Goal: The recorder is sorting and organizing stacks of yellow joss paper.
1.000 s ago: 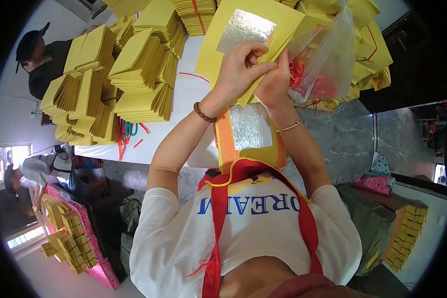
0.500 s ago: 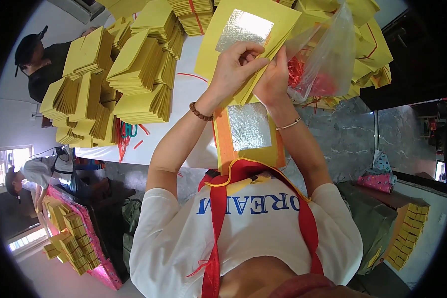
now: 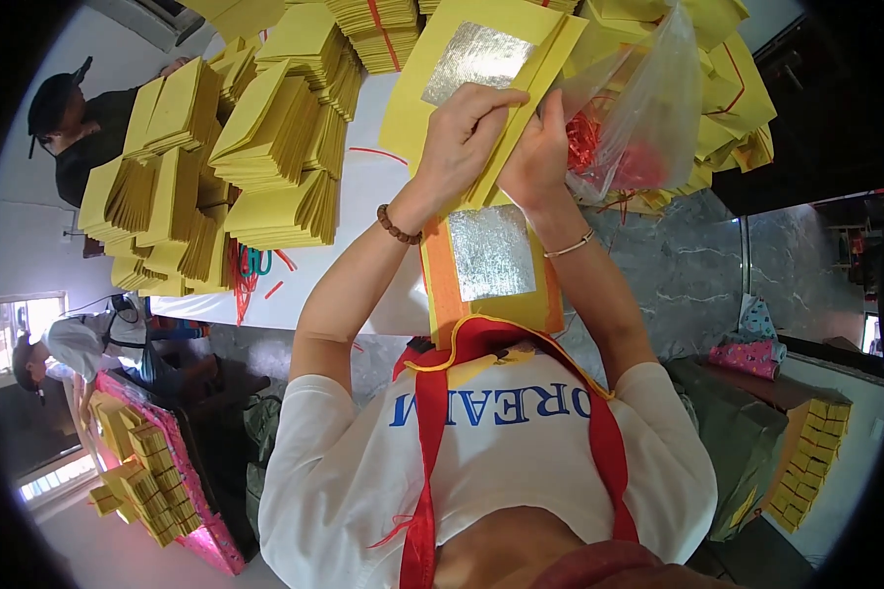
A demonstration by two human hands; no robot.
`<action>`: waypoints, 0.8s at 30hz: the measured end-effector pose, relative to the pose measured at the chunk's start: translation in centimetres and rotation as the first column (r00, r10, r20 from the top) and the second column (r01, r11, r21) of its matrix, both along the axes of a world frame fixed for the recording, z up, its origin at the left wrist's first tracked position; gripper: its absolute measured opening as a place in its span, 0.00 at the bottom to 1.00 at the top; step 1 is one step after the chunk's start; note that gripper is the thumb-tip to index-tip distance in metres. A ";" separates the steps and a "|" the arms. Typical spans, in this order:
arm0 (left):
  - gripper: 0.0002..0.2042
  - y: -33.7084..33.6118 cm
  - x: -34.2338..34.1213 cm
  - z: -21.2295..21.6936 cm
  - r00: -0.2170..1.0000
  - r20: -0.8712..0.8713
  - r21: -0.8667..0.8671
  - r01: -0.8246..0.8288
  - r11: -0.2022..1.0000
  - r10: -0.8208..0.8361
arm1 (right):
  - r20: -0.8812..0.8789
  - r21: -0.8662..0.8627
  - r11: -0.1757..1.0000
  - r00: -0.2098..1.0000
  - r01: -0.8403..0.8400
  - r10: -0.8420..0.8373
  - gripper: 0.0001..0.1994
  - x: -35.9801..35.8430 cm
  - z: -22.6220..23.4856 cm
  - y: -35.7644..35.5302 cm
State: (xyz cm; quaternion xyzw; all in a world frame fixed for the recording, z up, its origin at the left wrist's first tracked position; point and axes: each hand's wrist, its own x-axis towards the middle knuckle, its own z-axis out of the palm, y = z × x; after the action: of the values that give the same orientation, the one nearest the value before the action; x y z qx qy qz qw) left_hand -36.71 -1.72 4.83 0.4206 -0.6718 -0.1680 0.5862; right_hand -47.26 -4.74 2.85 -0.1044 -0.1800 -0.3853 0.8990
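Observation:
A yellow paper sheet with a silver foil patch lies at the far middle of the table, its right side folded over in a narrow strip. My left hand is closed on that strip, fingers curled and fingertips pressed to the fold. At the sheet's right edge my right hand grips the folded side, its thumb upright and its other fingers partly hidden by the paper. Nearer to me, partly under the sheet, lies another yellow paper with orange bands and a silver foil patch.
Piles of folded yellow papers stand on the left of the white table, near teal-handled scissors and red strips. A clear plastic bag with red strips sits on the right. Two other people are at the left.
The strip along the sheet's right side has been folded over further and lies flatter. My left hand's fingers have shifted slightly and now press on the fold.

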 end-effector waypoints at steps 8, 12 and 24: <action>0.15 0.0 -0.4 -0.3 0.996 -0.093 0.094 0.004 0.996 0.005 | -0.067 -0.071 0.992 0.991 0.107 -0.112 0.33 0.0 -1.2 -0.4; 0.16 0.0 -0.1 -0.5 0.992 -0.127 0.136 0.044 0.990 -0.026 | -0.177 -0.050 0.984 0.968 0.171 -0.178 0.33 0.1 -0.7 0.0; 0.11 0.4 0.3 0.2 1.000 0.001 0.052 0.007 0.999 -0.007 | -0.502 -0.049 0.966 0.830 0.254 -0.244 0.36 0.4 0.8 1.0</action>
State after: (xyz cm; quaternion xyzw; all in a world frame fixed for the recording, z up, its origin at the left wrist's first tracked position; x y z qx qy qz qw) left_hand -36.37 -1.36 5.03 0.4336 -0.6689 -0.1874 0.5740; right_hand -46.88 -3.73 3.65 -0.2147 0.0800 -0.4601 0.8578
